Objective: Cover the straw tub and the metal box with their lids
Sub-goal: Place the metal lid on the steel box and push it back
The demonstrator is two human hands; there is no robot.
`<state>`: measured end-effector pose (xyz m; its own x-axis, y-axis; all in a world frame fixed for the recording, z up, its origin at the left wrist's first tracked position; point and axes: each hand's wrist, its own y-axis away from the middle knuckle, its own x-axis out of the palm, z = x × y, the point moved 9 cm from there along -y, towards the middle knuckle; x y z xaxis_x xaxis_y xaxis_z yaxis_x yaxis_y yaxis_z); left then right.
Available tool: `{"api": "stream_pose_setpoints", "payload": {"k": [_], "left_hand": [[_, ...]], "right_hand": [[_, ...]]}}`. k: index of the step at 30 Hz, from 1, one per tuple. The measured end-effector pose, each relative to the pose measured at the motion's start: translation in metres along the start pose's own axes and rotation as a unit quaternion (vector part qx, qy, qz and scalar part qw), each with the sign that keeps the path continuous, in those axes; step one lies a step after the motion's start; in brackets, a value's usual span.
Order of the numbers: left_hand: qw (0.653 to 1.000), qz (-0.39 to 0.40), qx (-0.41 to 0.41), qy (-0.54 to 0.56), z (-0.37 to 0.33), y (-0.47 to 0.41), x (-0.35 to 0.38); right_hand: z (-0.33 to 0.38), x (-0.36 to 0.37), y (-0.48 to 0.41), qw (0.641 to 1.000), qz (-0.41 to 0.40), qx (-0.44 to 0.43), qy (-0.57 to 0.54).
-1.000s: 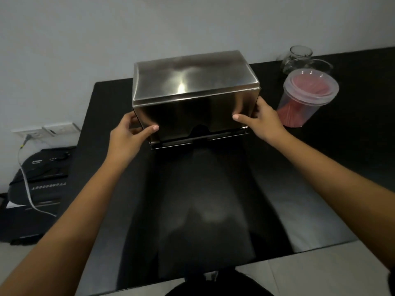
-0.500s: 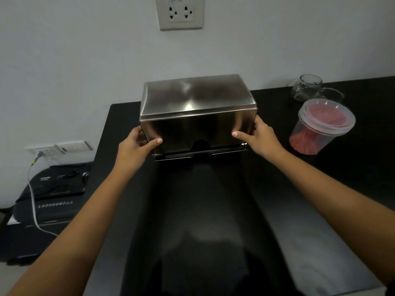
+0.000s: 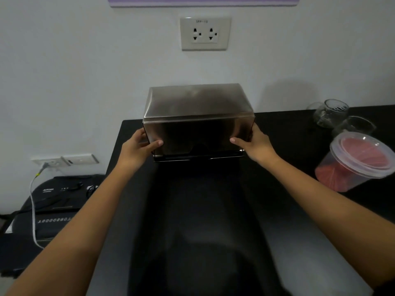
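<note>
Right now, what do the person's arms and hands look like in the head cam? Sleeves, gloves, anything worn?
Both forearms are bare from the bottom edge of the frame up to the wrists: no sleeves in view. The left hand and right hand are bare too, no gloves. No watch, bracelet or ring is visible on either, and no cables or markings. Fingernails look short and unpainted, though the light is dim.

Both forearms bare from frame edge to wrist, no sleeves visible. Left hand (image 3: pixel 136 149) and right hand (image 3: pixel 255 146): no gloves, rings, watch or bands on what shows. Thumbnails short, unpainted as far as the dim light lets me tell. No other clothing clearly visible.
</note>
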<state>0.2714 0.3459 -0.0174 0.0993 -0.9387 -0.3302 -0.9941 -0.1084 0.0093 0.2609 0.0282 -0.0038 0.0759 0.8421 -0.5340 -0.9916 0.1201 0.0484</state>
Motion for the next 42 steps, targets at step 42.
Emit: {"api": "stream_pose_setpoints", "payload": {"k": [42], "left_hand": [[0.993, -0.059, -0.005, -0.106, -0.015, -0.024, -0.015]], "right_hand": [[0.038, 0.01, -0.038, 0.999, -0.004, -0.03, 0.039]]}}
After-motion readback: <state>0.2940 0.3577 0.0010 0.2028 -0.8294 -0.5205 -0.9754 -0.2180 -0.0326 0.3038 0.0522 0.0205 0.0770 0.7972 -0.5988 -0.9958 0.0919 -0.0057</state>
